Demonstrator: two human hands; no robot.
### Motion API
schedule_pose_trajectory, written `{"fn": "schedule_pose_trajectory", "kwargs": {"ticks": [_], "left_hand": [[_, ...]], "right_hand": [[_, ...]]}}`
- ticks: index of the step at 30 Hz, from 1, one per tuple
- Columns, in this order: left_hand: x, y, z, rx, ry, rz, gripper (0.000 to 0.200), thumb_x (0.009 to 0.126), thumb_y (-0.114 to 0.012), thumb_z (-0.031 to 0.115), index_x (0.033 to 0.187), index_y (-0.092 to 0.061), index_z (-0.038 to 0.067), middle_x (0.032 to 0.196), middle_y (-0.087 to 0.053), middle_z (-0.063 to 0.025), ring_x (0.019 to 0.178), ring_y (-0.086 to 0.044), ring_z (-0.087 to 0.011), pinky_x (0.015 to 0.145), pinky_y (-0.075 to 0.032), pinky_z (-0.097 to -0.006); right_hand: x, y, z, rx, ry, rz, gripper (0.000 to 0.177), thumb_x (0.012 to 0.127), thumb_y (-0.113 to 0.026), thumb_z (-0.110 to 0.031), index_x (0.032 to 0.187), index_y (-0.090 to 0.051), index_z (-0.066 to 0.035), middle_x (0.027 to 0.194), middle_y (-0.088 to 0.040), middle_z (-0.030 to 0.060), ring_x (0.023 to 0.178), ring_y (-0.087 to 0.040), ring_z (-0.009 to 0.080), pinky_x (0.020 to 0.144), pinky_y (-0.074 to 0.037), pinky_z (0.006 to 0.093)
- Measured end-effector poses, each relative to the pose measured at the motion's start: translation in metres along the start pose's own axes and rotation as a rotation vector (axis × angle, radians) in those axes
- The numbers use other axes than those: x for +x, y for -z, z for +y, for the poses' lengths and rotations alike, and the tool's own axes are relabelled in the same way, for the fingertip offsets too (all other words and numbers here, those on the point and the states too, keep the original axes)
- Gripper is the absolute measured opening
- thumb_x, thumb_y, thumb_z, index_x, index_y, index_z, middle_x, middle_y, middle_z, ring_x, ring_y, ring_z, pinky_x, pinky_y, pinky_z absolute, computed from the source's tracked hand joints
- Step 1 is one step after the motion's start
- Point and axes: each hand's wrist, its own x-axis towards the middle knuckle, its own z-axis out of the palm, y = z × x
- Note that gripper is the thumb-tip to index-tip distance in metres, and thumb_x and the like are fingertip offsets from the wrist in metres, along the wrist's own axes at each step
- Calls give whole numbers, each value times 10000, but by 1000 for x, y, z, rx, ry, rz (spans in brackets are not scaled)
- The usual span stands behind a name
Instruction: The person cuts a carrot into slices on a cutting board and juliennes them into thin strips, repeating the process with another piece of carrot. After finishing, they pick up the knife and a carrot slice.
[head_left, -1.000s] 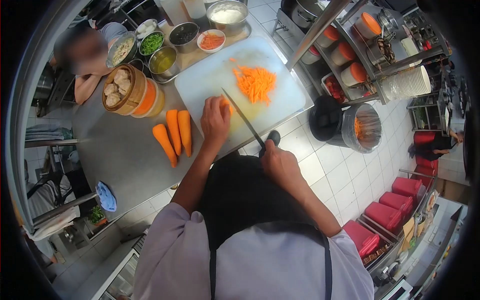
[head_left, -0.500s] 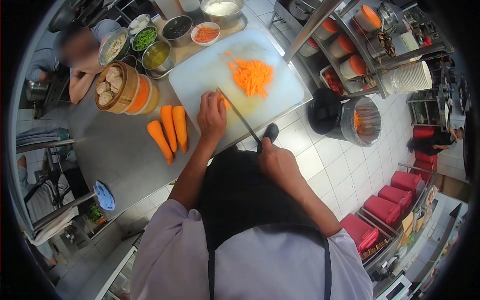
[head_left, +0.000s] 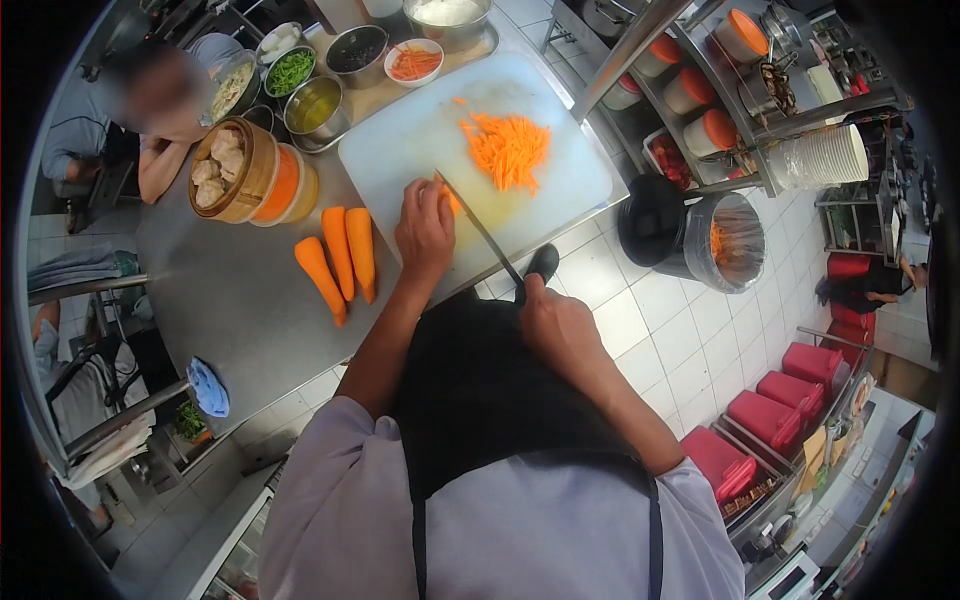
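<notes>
My right hand [head_left: 560,320] is closed round the handle of a kitchen knife [head_left: 485,233], whose blade slants across the near part of the white cutting board [head_left: 395,130]. With bent fingers, my left hand [head_left: 425,230] presses a carrot piece [head_left: 452,200] to the board beside the blade; the hand and knife hide much of that piece. Beyond the knife lies a heap of shredded carrot [head_left: 505,150]. Several whole peeled carrots [head_left: 335,255] rest on the steel table left of my left hand.
Behind the board stand a bowl of carrot strips [head_left: 414,64], a bowl of chopped greens [head_left: 291,73] and a pot of yellowish liquid [head_left: 316,115]. A bamboo steamer [head_left: 240,175] with dumplings is at left, near a seated person. A lined bin [head_left: 724,243] stands right; a blue cloth [head_left: 208,388] lies at the table edge.
The view has shifted very slightly. My hands, the knife and the carrot piece keep almost the same positions. At the left, the other person's head has moved a little.
</notes>
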Motion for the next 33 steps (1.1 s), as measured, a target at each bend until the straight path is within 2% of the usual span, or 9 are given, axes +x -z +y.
{"fn": "schedule_pose_trajectory", "kwargs": {"ticks": [13, 16, 22, 25, 29, 33], "left_hand": [[0, -3, -4, -1, 12, -20, 351, 971, -645, 103, 1315, -612, 41, 1259, -592, -173, 1070, -675, -377, 820, -581, -453], [0, -3, -5, -23, 10, -29, 362, 975, -639, 111, 1328, -605, 37, 1266, -586, -177, 1073, -673, -383, 820, -581, -463], [1, -4, -7, -52, 14, -39, 322, 988, -627, 120, 1296, -594, 31, 1274, -584, -191, 1061, -676, -399, 815, -584, -463], [1, -4, -7, -44, 7, -52, 306, 999, -615, 125, 1284, -580, 21, 1274, -587, -200, 1061, -677, -407, 825, -586, -460], [2, -4, -8, -56, -5, -35, 287, 1008, -604, 128, 1267, -569, 11, 1273, -589, -208, 1063, -677, -414, 831, -589, -461], [2, -2, -7, -81, 8, -43, 269, 1008, -605, 130, 1245, -568, 10, 1276, -589, -205, 1066, -676, -417, 834, -589, -462]], "right_hand": [[13, -3, -7, -68, -17, -71, 148, 914, -591, -58, 989, -502, 33, 718, -683, 232, 658, -720, 420, 576, -584, 512], [22, -10, -7, -74, -36, -68, 178, 932, -595, -88, 1019, -504, 38, 678, -680, 224, 651, -706, 427, 576, -556, 534], [48, -19, -7, -38, 8, -43, 173, 933, -574, -75, 1033, -521, 55, 715, -694, 235, 676, -717, 422, 607, -575, 528], [67, -25, -4, -120, 46, -73, 127, 927, -557, -62, 1002, -521, 35, 730, -707, 226, 685, -742, 386, 590, -595, 475], [82, -53, 13, -37, 36, -45, 126, 925, -550, -58, 1004, -523, 37, 748, -706, 255, 698, -734, 416, 601, -585, 507], [77, -47, 14, 30, 37, -4, 149, 916, -568, -61, 1014, -528, 44, 755, -699, 279, 697, -720, 440, 606, -575, 533]]}}
